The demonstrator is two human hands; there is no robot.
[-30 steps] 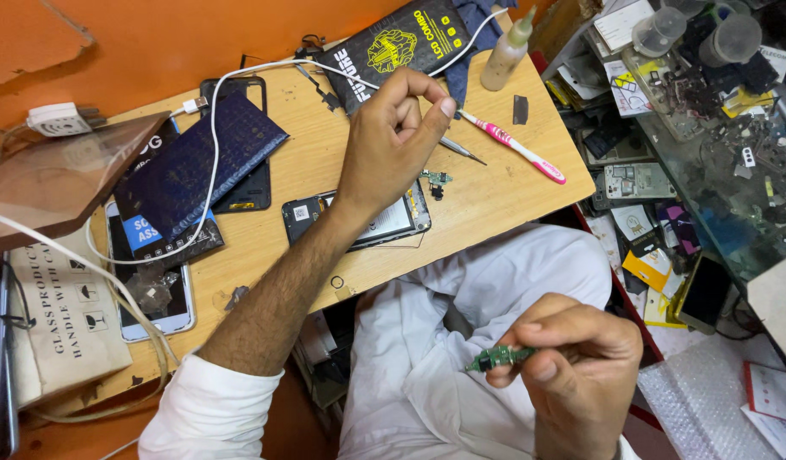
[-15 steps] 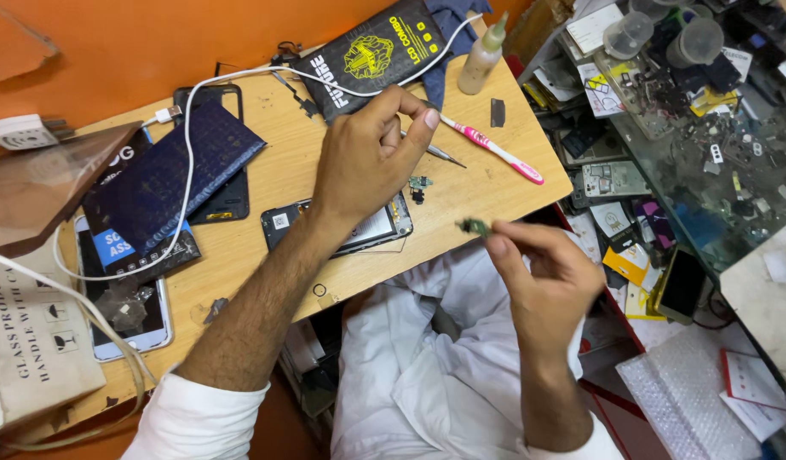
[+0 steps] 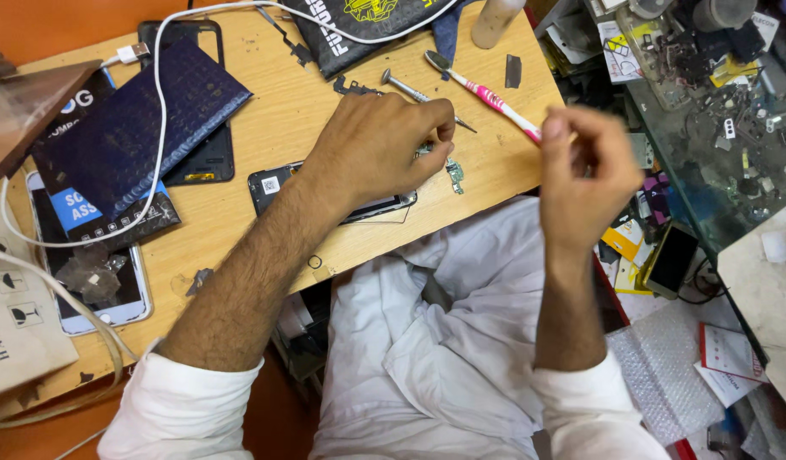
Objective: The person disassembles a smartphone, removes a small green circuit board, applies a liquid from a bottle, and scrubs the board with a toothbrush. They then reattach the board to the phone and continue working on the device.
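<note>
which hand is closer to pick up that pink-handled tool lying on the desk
Right, probably. The right hand hovers raised beside the end of the pink-handled tool near the desk's edge, while the left hand rests on the opened phone, pinching something small.

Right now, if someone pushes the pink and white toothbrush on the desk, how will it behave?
The toothbrush looks thin and plastic, so probably light and fairly stiff. Lying flat on the smooth wooden desk, it would likely slide or spin rather than roll far, perhaps toward the nearby edge.

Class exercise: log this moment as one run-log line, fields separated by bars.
left hand: on phone, pinching small part | right hand: raised, blurred, hold unclear | toothbrush, screwdriver: on table
</note>
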